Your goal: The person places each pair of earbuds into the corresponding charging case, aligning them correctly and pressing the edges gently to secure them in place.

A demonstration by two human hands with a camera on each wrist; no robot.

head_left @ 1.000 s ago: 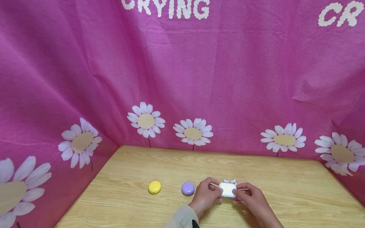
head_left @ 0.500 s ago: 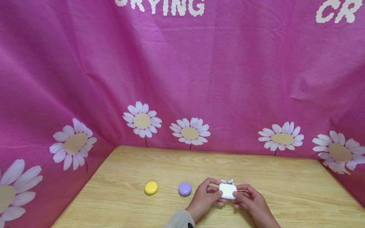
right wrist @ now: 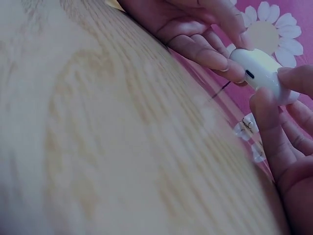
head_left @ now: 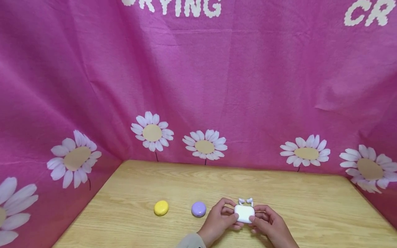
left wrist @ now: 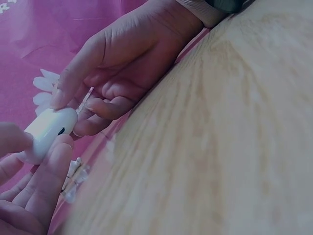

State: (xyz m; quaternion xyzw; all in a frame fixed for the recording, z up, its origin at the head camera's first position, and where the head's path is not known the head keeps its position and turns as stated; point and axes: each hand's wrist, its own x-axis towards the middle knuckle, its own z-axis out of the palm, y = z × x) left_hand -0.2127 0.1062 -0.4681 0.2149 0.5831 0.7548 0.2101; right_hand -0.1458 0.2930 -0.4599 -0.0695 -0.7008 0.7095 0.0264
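- Drawn slightly toward the person since the earlier frame, the white case (head_left: 244, 214) is now seen a little farther from the white earbuds (head_left: 250, 200), more of which are exposed to view.
- It is held between both hands, raised above the surface (head_left: 139, 182), with a small dark opening (left wrist: 61, 131) shown at one edge in the left wrist view.
- Its left side is pinched by the left hand (head_left: 218, 218), with the thumb laid on the front.
- Its right side is gripped likewise by the right hand (head_left: 271, 224).
- Just beyond the case, the two earbuds are seen side by side.
- Left of the hands, a purple disc (head_left: 199, 209) is set on the surface, and farther left a yellow disc (head_left: 161, 208).
- Behind everything, a pink cloth (head_left: 263, 86) is hung, printed with white daisies (head_left: 204, 146) and pale lettering (head_left: 198, 7).
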